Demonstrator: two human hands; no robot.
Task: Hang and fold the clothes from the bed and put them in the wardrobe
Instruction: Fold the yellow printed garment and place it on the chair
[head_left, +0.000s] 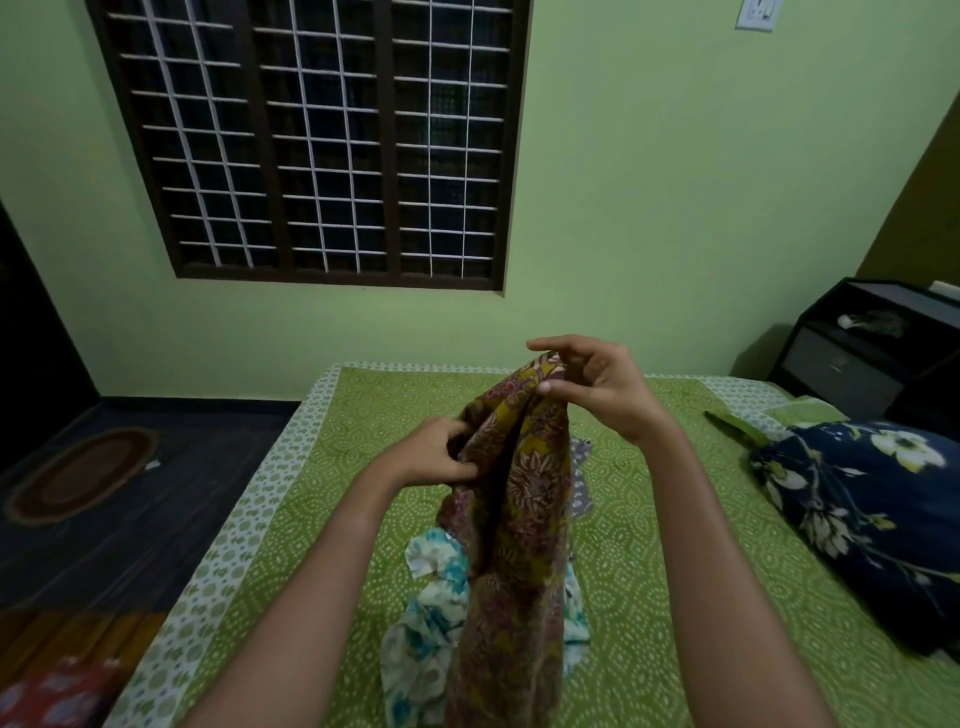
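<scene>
While we hold brown garment (519, 493) above bed (649, 571), right hand (597, 384) pinching top, other fingers (550, 343) spread, left hand (436, 457) gripping edge: light pinch may slip, garment drops onto bed pile (431, 597).

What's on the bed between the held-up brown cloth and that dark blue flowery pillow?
Between brown cloth and pillow, the head view shows mostly bare green bedsheet, plus a bit of grey patterned cloth beside the brown one.

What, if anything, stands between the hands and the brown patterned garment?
Nothing: the left hand grips the brown patterned garment at its side, the right hand pinches its top. The wardrobe is out of view.
</scene>
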